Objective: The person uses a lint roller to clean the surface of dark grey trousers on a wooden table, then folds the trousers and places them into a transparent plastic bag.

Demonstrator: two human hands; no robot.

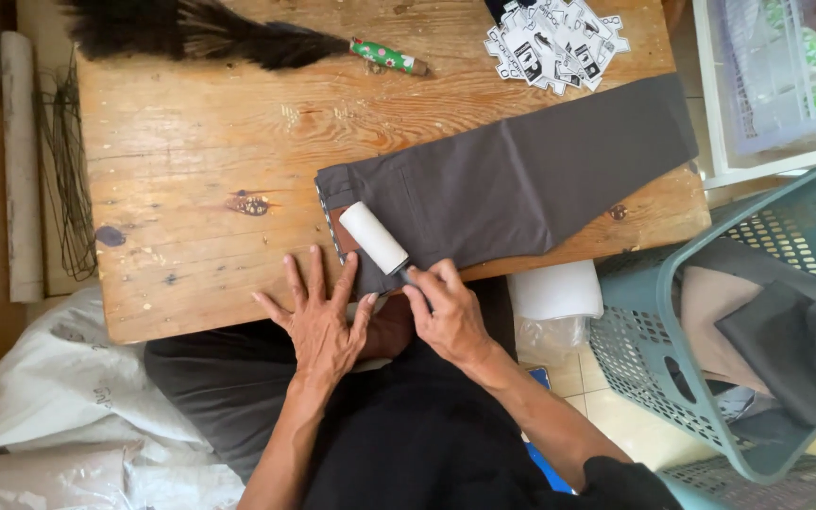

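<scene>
Dark grey folded trousers (521, 179) lie across a worn wooden table (200, 189), waistband toward me. My right hand (446, 316) grips the handle of a lint roller, whose white roll (373, 237) rests on the waistband end of the trousers. My left hand (318, 316) lies flat with fingers spread at the table's near edge, its fingertips touching the waistband corner.
A black feather duster (238, 38) with a green patterned handle lies at the table's far edge, next to a pile of black-and-white printed cards (554, 38). A teal laundry basket (644, 349) holding grey and beige clothes stands at right. White plastic sacks (68, 406) lie at left.
</scene>
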